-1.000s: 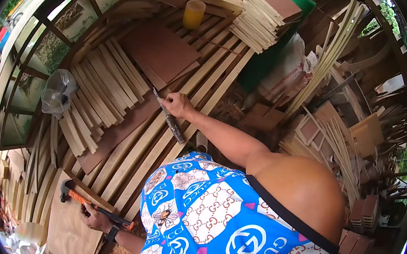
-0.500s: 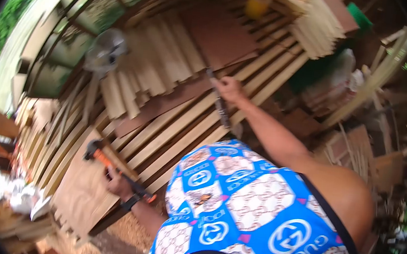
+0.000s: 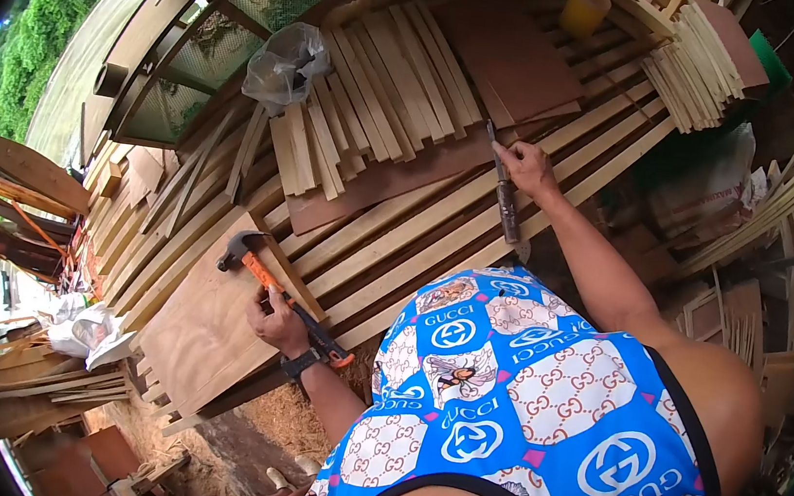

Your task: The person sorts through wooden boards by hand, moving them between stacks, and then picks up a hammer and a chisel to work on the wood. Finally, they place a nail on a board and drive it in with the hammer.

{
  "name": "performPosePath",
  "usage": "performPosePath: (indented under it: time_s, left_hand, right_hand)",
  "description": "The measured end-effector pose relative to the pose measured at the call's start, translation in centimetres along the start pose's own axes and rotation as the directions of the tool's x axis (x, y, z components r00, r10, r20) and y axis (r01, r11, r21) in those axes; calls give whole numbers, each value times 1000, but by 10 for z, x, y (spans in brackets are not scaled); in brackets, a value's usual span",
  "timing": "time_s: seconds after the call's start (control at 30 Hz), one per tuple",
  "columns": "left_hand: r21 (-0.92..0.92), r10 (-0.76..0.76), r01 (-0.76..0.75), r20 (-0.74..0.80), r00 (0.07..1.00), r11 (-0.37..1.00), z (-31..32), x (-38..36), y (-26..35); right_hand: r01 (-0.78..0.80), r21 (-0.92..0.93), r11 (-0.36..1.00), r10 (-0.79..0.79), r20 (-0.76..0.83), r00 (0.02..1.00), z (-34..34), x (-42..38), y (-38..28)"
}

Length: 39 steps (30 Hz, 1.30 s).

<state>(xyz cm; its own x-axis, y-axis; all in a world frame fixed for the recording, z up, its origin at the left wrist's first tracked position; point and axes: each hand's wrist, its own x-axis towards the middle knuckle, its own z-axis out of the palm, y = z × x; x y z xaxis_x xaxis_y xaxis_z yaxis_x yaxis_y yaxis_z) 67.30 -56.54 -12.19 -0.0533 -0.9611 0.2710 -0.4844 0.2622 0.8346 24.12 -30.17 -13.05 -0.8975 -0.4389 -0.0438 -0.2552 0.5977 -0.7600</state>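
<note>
My left hand, with a dark watch on the wrist, is closed around the orange-and-black handle of a claw hammer. The hammer's head sits over a wooden board at the edge of the slatted bench. In my right hand is a chisel, gripped by its metal blade. Its dark handle points back toward my body, and the blade tip lies beside a reddish-brown sheet. Several pale wooden strips rest on that sheet, just past the chisel.
Long wooden slats form the bench top. A clear plastic bag sits left of the strips. Farther back are another brown sheet, a yellow container and a bundle of thin sticks. Sawdust covers the ground.
The view has swung, so the bench and both hands appear farther right and higher. Both hands keep their hold on the hammer and the chisel, with little movement relative to the bench.
</note>
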Motion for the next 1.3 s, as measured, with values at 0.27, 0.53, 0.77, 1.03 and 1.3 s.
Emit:
performPosePath:
  time_s: [0.27, 0.53, 0.77, 1.03, 1.3]
  left_hand:
    - [-15, 9, -9, 2, 1000, 1000, 1, 1, -6]
    - [-6, 3, -3, 7, 1000, 1000, -1, 0, 1]
    - [13, 8, -7, -6, 1000, 1000, -1, -1, 3]
    - [3, 8, -8, -12, 1000, 1000, 0, 0, 1]
    - [4, -8, 8, -5, 1000, 1000, 0, 0, -2]
  right_hand:
    - [-4, -5, 1000, 4, 12, 1000, 0, 0, 0]
    - [-7, -25, 1000, 8, 36, 999, -2, 0, -2]
    - [-7, -35, 999, 8, 30, 1000, -5, -4, -12]
    - [-11, -51, 999, 13, 36, 999, -6, -4, -12]
    - [-20, -68, 998, 22, 40, 999, -5, -2, -9]
